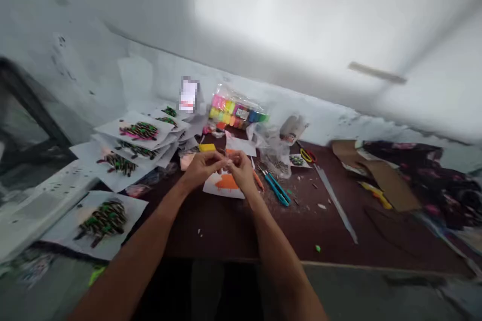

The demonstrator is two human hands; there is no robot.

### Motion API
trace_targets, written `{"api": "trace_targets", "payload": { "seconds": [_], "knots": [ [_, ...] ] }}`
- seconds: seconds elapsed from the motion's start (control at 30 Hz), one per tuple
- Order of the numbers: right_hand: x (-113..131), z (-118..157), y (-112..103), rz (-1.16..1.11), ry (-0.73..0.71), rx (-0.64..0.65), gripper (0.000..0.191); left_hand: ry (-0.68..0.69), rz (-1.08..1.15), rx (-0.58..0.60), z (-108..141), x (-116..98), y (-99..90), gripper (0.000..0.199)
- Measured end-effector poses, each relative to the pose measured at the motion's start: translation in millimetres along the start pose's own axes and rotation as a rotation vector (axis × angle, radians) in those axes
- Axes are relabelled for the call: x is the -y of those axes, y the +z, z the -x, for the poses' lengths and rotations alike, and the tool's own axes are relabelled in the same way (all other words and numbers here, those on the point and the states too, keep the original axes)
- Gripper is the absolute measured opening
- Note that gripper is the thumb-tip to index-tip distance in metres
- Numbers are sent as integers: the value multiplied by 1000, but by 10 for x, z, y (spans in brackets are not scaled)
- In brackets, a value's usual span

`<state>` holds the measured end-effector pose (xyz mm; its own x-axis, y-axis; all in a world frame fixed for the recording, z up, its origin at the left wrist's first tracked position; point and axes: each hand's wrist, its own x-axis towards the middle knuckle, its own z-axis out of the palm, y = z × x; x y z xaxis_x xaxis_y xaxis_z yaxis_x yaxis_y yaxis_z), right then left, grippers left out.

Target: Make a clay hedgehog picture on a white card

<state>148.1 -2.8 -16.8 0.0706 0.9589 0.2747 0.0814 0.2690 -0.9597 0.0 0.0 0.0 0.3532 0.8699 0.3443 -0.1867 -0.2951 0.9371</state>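
Seeing decorated sheets (139, 131) stacked toward the desk's (211, 241) left edge. Mid-desk, pinching some tiny pale bit (228, 162) between the fingertips of left hand (201, 169) and right hand (244, 175), just above the orange-figured paper (228, 182). With a loose grip, could be dropping it, maybe losing it rightward past the teal-handled tool (276, 189), among loose scraps (322, 206) before the right edge. Dipping knuckles too low, might be smudging the orange.

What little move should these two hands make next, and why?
Probably lower the small pale piece towards the white paper bearing an orange shape. The fingertips of the left hand and right hand meet around the piece, and the shape shows close by. The piece is too blurred to identify.
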Motion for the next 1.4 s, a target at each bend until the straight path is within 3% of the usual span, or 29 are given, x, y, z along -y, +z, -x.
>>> {"api": "trace_targets", "payload": {
  "seconds": [0.13,0.17,0.23,0.33,0.5,0.73,0.93,1.17,1.3,1.4],
  "knots": [
    [-30,-32,-49,18,88,19,20,-8,-1,-406,-27,102,-121,29],
    [-38,-36,-53,17,110,50,23,-26,23,-455,-34,129,-130,34],
    [-51,-42,-56,11,140,111,26,-127,120,-366,-43,174,-127,47],
    [-47,-39,-56,37,116,116,28,-255,195,-278,-35,196,-104,50],
    [16,5,-46,243,-144,84,16,-316,215,-262,-7,154,-96,50],
    [-33,9,-66,315,-186,50,9,-336,304,-238,-14,153,-106,47],
    [-6,13,-77,310,-198,159,19,-284,230,-223,-8,188,-128,42],
    [18,40,-58,410,-213,150,13,-256,203,-324,-11,195,-110,45],
    [45,38,-75,478,-255,158,12,-244,172,-225,-6,180,-120,43],
    [63,54,-62,542,-284,96,6,-253,123,-189,0,188,-142,42]
  ]
}}
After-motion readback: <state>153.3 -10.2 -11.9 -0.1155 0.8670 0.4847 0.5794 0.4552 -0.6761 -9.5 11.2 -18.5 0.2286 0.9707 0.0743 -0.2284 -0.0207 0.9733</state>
